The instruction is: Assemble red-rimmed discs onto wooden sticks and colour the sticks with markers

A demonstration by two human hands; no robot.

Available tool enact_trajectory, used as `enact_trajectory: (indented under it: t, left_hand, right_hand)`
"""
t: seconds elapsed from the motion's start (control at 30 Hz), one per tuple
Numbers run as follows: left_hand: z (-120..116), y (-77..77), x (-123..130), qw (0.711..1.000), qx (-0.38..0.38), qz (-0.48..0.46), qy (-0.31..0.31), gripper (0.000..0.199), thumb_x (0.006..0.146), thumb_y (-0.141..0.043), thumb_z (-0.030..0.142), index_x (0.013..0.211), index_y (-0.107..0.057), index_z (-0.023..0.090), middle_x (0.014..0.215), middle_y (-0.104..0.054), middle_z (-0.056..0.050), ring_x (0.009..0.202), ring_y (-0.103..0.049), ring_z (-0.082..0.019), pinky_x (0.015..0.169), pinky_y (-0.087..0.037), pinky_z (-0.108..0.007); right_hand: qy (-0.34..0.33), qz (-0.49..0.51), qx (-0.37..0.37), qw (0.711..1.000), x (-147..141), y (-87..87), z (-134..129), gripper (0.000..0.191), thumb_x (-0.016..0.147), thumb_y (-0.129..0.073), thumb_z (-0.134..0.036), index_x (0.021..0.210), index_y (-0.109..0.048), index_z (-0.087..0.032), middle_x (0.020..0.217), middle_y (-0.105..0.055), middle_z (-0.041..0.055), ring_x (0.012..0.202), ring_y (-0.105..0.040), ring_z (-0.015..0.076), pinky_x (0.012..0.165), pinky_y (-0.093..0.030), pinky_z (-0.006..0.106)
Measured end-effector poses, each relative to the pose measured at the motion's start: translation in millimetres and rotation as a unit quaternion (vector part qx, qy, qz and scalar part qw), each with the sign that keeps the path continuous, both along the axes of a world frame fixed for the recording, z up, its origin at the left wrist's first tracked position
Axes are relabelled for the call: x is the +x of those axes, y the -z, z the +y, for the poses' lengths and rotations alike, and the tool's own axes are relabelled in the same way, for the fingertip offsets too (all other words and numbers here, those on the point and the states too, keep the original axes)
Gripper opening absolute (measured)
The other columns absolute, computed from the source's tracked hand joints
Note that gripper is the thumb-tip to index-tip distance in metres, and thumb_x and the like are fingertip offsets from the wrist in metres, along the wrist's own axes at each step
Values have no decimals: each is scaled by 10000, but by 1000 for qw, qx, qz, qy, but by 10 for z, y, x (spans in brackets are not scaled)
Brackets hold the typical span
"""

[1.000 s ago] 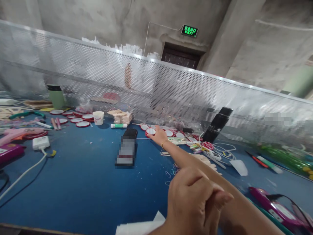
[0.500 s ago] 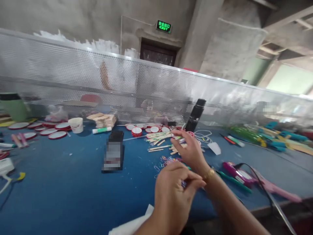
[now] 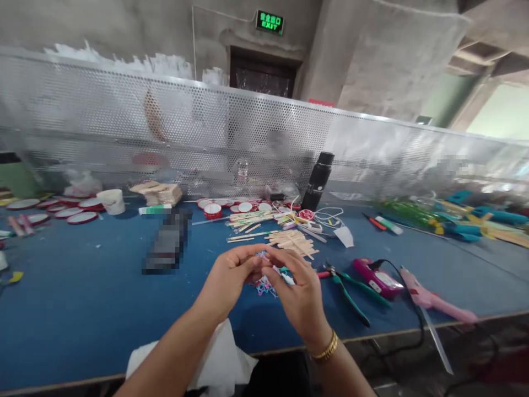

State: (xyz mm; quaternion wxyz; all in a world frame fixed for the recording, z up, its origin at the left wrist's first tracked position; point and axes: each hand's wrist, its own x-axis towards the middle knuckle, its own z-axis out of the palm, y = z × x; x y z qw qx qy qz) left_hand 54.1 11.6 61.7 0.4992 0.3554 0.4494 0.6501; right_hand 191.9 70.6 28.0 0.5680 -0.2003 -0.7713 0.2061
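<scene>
My left hand [image 3: 231, 274] and my right hand [image 3: 301, 289] meet at the fingertips above the table's near edge. Both are closed in a pinch; whatever is between the fingers is hidden or too small to make out. Just beyond and below them lies a pile of small pink, blue and purple plastic loops [image 3: 264, 286], partly covered by the hands. Flat wooden sticks [image 3: 291, 242] are heaped behind the fingers. Green-handled pliers [image 3: 349, 298] lie open to the right of my right hand.
On the blue table [image 3: 91, 309] lie a dark phone [image 3: 167, 242], red-rimmed discs [image 3: 68, 212], a paper cup [image 3: 112, 202] and a purple device [image 3: 378, 278]. A pink glue gun [image 3: 433, 298] sits at the right edge. A black bottle [image 3: 318, 182] stands by the mesh partition [image 3: 264, 132].
My right hand has come back from near the sticks to meet my left hand, and its fingers have closed. My left hand stays pinched. The camera view has shifted, showing the pliers more fully.
</scene>
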Motion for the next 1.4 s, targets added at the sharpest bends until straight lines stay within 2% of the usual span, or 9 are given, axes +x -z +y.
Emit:
enact_trajectory:
  t: [0.37, 0.57, 0.77, 0.87, 1.0, 1.13, 1.23, 1.33, 1.4]
  left_hand:
    - [45, 87, 33, 991, -54, 71, 100, 631, 738, -854, 376, 1296, -644, 171, 841, -799, -72, 727, -759, -206, 699, -554, -312]
    - [68, 37, 25, 989, 5, 143, -31, 439, 863, -694, 353, 1264, -634, 185, 818, -794, -72, 719, -729, -200, 627, -522, -286]
    - [104, 0, -15, 972, 108, 120, -174, 251, 867, -684, 381, 1041, -684, 199, 730, -715, -14, 659, -646, -139, 586, -454, -239]
    - [119, 7, -27, 965, 138, 99, -199, 233, 875, -686, 410, 1002, -686, 214, 691, -683, 4, 627, -612, -128, 571, -421, -238]
    - [129, 2, -34, 962, 154, 67, -217, 225, 897, -674, 430, 960, -678, 214, 643, -648, 18, 593, -569, -117, 549, -380, -235]
    - [140, 8, -51, 954, 175, 74, -234, 198, 922, -654, 406, 935, -671, 209, 622, -635, 19, 577, -549, -110, 548, -375, -228]
    - [158, 40, -77, 945, 198, 82, -248, 227, 913, -660, 429, 924, -670, 202, 614, -637, 17, 571, -552, -105, 548, -380, -219]
    - [175, 63, -116, 939, 213, 88, -255, 264, 904, -660, 458, 948, -670, 198, 618, -642, 18, 569, -562, -103, 545, -388, -213]
    - [181, 48, -152, 937, 214, 89, -263, 270, 901, -662, 461, 956, -671, 197, 627, -649, 17, 572, -567, -103, 543, -393, -209]
  right_hand:
    - [42, -107, 59, 992, 194, 75, 36, 186, 953, -575, -197, 925, -745, -268, 912, -760, 45, 872, -701, 219, 799, -558, 380]
    - [149, -48, 41, 987, 504, 125, -158, 221, 1004, -506, -235, 792, -565, -247, 760, -619, 27, 765, -581, 206, 717, -445, 351]
    - [155, -81, 76, 982, 1113, 333, -506, 369, 986, -524, -230, 638, -401, -245, 594, -420, -23, 567, -436, 167, 598, -354, 335]
    - [96, -225, 90, 966, 1488, 430, -553, 363, 963, -593, -318, 622, -485, -256, 565, -512, -16, 526, -507, 163, 531, -369, 318]
    - [169, -279, 123, 937, 1764, 352, -567, 153, 933, -622, -445, 937, -701, -315, 783, -734, 43, 606, -640, 219, 537, -403, 353]
    - [76, -214, 134, 965, 1376, 135, -732, 395, 958, -620, -438, 606, -560, -268, 515, -533, -11, 497, -518, 166, 543, -366, 338]
    - [22, -211, 81, 974, 782, 82, -883, 137, 970, -632, -380, 986, -685, -255, 863, -727, 39, 831, -661, 204, 818, -477, 385]
    - [-29, -246, 63, 967, 249, 138, -938, 494, 939, -680, -383, 1385, -530, -233, 1296, -680, 89, 1194, -594, 269, 1043, -432, 463]
    - [-52, -263, 34, 963, 21, 184, -936, 597, 916, -704, -358, 1439, -466, -196, 1345, -649, 104, 1249, -556, 287, 1080, -419, 474]
